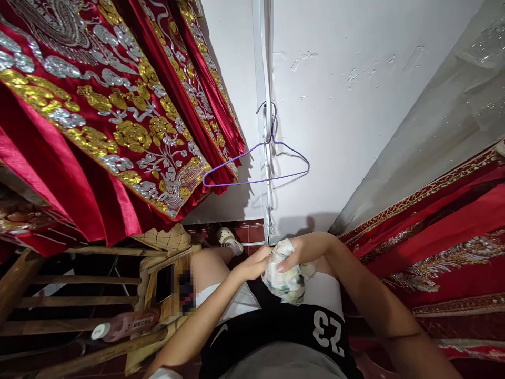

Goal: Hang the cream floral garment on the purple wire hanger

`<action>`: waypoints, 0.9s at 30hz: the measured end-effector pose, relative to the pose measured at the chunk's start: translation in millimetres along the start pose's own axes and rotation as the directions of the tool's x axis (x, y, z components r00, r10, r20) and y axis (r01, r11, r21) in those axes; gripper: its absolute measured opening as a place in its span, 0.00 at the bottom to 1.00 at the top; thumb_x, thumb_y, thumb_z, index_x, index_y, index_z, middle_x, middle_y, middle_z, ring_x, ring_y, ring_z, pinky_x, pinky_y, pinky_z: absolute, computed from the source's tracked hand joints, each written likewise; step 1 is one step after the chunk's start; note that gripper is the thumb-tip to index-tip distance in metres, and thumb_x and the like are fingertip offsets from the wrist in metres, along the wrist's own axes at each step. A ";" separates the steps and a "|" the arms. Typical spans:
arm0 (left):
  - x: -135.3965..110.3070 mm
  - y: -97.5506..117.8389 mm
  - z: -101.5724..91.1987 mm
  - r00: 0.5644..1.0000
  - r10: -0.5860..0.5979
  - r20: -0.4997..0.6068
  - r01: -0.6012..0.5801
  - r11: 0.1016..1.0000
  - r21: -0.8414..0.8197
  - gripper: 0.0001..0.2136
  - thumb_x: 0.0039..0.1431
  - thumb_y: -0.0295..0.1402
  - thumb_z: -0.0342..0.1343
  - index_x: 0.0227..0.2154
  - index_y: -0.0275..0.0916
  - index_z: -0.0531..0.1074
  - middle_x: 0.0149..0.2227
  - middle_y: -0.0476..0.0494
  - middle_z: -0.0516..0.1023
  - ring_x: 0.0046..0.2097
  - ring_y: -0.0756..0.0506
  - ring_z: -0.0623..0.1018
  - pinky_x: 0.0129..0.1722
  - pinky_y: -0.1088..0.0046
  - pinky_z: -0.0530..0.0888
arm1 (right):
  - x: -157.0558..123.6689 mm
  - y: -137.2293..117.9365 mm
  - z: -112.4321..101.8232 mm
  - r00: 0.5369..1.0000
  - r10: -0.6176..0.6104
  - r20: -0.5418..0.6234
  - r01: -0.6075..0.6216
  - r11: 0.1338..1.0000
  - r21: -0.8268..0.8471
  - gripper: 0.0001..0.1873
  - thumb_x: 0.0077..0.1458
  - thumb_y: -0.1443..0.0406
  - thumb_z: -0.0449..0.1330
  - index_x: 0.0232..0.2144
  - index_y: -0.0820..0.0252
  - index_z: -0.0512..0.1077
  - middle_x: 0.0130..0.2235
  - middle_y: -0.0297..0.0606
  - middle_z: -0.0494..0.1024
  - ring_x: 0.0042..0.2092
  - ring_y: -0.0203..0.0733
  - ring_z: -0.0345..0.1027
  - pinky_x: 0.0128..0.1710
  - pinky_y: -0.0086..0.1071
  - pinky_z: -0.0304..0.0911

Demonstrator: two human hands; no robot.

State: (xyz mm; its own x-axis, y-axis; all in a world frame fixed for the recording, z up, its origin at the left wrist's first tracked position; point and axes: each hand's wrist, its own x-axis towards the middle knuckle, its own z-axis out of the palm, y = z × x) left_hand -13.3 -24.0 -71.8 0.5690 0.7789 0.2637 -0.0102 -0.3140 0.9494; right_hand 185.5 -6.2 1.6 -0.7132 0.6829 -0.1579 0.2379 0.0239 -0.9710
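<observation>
Presently, the person sits with both hands raised over the lap, working a small bundle of cloth. The right hand lies on top of the bundle, its fingers curled and pinching the upper fold. The left hand meets it from the left side, fingers pressed against the cloth's edge. The bundle sits directly between the two hands, hanging downward from the right hand's grip, so its long axis runs roughly from the hands toward the black shorts. The cloth is pale, crumpled and soft, printed with green and yellow patches. A purple hanger hangs on the white wall ahead, well apart. Red embroidered garments hang to the left.
</observation>
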 end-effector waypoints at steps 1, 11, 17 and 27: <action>-5.4 -11.0 2.0 0.997 -0.025 0.070 0.022 0.999 0.049 0.29 0.65 0.61 0.47 0.29 0.40 0.78 0.30 0.40 0.79 0.33 0.41 0.77 0.35 0.67 0.75 | -1.7 -9.4 -4.9 0.984 0.083 0.161 -0.076 0.996 -0.049 0.10 0.43 0.62 0.73 0.26 0.63 0.80 0.25 0.36 0.78 0.27 0.42 0.73 0.27 0.33 0.70; -36.4 -35.2 -98.5 0.953 -0.200 -0.228 0.293 0.800 0.524 0.18 0.36 0.42 0.75 0.13 0.44 0.70 0.16 0.48 0.71 0.22 0.44 0.70 0.42 0.66 0.74 | 10.5 -34.4 -67.5 0.936 -0.151 -0.318 0.015 0.919 -0.395 0.26 0.48 0.69 0.59 0.51 0.58 0.77 0.29 0.34 0.77 0.26 0.40 0.65 0.27 0.31 0.60; -35.2 -9.9 -125.4 0.821 -0.105 -0.561 0.413 0.787 0.457 0.16 0.30 0.34 0.73 0.11 0.44 0.68 0.39 0.37 0.85 0.52 0.27 0.77 0.71 0.49 0.48 | 66.0 7.6 -103.8 0.772 -0.288 -0.567 0.012 0.898 -0.440 0.36 0.51 0.66 0.56 0.64 0.57 0.65 0.51 0.46 0.78 0.46 0.50 0.72 0.46 0.39 0.65; -29.7 17.4 -116.3 0.841 0.072 -0.536 0.377 0.632 0.677 0.03 0.49 0.33 0.62 0.28 0.44 0.74 0.52 0.34 0.81 0.66 0.26 0.66 0.71 0.41 0.45 | 18.1 17.2 -89.4 0.717 -0.389 -0.579 0.000 0.830 -0.558 0.18 0.46 0.67 0.51 0.38 0.56 0.74 0.29 0.33 0.76 0.31 0.42 0.65 0.31 0.31 0.56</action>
State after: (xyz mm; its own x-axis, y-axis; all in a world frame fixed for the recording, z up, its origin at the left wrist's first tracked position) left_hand -126.0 10.5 -43.3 0.0376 0.9234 0.3819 0.7648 -0.2725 0.5837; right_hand 235.6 71.9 -1.9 -0.2223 0.9027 0.3684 0.5651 0.4272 -0.7058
